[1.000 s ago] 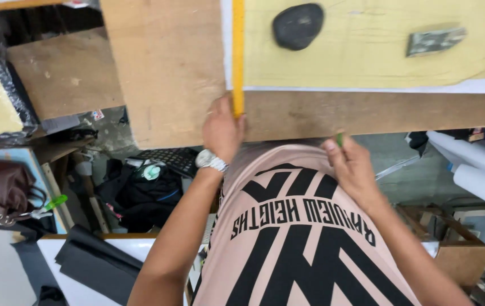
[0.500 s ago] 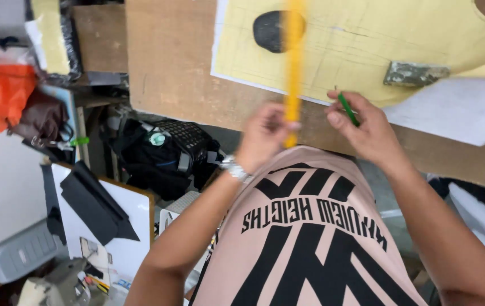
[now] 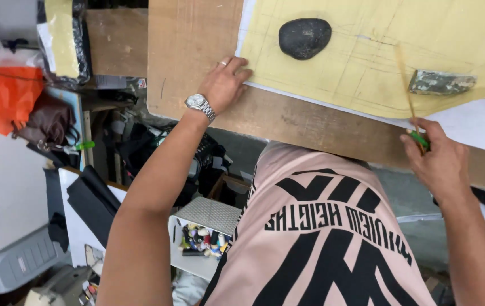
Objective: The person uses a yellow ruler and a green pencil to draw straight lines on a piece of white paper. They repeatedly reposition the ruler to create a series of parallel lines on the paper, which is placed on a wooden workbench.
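A yellow paper pattern [image 3: 401, 39] with pencil lines lies on a wooden table [image 3: 197, 51]. A dark round stone [image 3: 304, 37] and a grey metal weight [image 3: 441, 83] rest on it. My left hand [image 3: 225, 84], with a wristwatch and a ring, lies flat at the paper's lower left corner, fingers apart. My right hand [image 3: 436, 161] is at the table's front edge, closed on a long yellow ruler [image 3: 406, 90] and a green pen [image 3: 419, 139]. The ruler slants up across the pattern, next to the weight.
White paper [image 3: 469, 122] sticks out under the pattern at the right. Left of the table are an orange bag [image 3: 10, 96], a brown bag [image 3: 47, 122], black fabric pieces [image 3: 92, 198] and a white box of thread spools [image 3: 203, 238] on the floor.
The ruler has moved from the middle of the pattern to the right, carried by my right hand. My left hand let go of it and came down flat on the pattern's left corner.
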